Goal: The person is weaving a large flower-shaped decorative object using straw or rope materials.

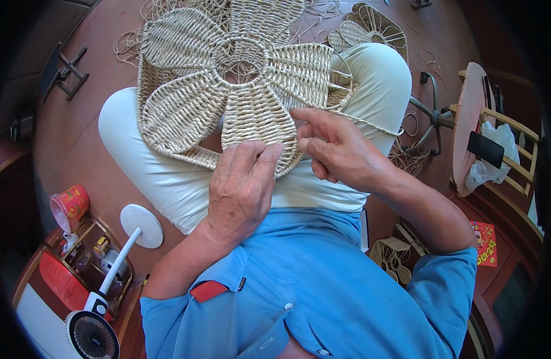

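Observation:
A large flower-shaped piece of woven straw cord rests across my lap, with several petals around a ringed centre hole. My left hand is closed over the lower end of the near petal, thumb on top. My right hand is at that petal's right edge. Its index finger reaches onto the weave, while the thumb and other fingers curl in; what they pinch, if anything, is hidden. A loose cord trails from the piece over my right thigh.
Loose straw cords and another woven flower piece lie on the floor ahead. At right stands a chair holding a dark phone and plastic bag. On the left are a red bucket and a white fan.

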`<state>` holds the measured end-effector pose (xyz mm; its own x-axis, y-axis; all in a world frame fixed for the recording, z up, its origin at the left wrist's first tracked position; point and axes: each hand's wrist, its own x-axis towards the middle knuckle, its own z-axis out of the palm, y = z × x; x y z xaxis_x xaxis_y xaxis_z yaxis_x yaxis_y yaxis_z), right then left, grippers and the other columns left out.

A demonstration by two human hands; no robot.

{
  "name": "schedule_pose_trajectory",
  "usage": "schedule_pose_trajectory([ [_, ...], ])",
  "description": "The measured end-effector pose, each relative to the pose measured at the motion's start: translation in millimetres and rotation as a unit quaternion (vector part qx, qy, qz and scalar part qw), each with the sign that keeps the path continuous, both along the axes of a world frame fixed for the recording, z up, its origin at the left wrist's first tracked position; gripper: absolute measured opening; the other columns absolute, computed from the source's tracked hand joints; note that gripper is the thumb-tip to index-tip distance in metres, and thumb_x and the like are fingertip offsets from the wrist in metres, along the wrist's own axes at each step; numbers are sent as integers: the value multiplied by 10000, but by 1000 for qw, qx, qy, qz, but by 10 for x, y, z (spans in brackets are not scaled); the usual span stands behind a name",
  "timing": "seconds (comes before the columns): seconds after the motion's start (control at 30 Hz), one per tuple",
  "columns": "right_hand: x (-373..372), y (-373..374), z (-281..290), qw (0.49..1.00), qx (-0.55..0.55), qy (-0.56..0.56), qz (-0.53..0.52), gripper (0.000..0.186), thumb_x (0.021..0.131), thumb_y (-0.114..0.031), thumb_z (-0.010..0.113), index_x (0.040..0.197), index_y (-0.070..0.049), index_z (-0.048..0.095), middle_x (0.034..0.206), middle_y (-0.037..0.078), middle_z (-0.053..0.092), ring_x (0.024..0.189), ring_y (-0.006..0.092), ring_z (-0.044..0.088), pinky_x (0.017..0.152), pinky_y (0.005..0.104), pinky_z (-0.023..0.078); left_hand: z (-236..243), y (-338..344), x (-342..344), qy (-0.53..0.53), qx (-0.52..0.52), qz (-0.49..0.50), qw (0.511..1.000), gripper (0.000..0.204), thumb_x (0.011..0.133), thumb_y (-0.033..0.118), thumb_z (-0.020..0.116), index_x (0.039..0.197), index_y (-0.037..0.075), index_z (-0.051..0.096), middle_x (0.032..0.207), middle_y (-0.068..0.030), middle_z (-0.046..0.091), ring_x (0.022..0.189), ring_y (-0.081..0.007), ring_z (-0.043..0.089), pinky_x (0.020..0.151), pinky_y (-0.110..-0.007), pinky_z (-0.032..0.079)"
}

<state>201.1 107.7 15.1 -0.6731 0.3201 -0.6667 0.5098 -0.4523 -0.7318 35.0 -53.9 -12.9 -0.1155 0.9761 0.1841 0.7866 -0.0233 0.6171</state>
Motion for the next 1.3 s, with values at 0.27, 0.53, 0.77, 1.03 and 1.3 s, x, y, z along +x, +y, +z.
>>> schedule_pose_trajectory([
  [0.27, -72, -147, -146, 998, 61, 2, -34, 579, 1053, -6, 566, 1604, 87, 415, 1055, 52, 582, 636, 85, 567, 534, 256, 473, 27, 20, -12, -20, -15, -1, 1000, 469, 830, -101, 714, 1271, 56, 741, 1046, -120, 639, 941, -322, 643, 816, -431, 534],
  [0.53, -92, -192, -156, 995, 86, 5, -48, 597, 1013, 29, 542, 1589, 105, 402, 1044, 73, 581, 629, 94, 575, 494, 270, 459, 15, 18, -22, -38, -13, -8, 999, 464, 834, -105, 704, 1263, 66, 744, 1038, -119, 637, 947, -326, 644, 820, -431, 533],
  [0.77, -137, -93, -193, 999, 13, -4, -37, 676, 980, 49, 534, 1630, 101, 358, 989, 58, 568, 623, 96, 567, 489, 272, 453, -21, 86, -8, -30, -10, 10, 999, 355, 872, -52, 745, 1204, 71, 758, 1024, -128, 658, 928, -333, 662, 798, -425, 538],
  [1.03, -173, 75, -275, 998, -66, 14, 12, 359, 944, 57, 574, 1301, 69, 538, 794, 8, 519, 524, 90, 535, 416, 285, 394, -30, 107, -37, 60, 21, -22, 998, 300, 898, 69, 687, 1194, 72, 735, 1043, -91, 660, 930, -286, 676, 777, -406, 577],
  [1.3, -175, 91, -281, 995, -93, 37, 2, 423, 935, 99, 562, 1355, 64, 533, 794, 9, 526, 533, 92, 546, 417, 282, 399, 30, 200, -35, 60, -4, -45, 997, 271, 892, 47, 746, 1159, 91, 763, 1046, -91, 702, 957, -286, 714, 792, -394, 597],
])
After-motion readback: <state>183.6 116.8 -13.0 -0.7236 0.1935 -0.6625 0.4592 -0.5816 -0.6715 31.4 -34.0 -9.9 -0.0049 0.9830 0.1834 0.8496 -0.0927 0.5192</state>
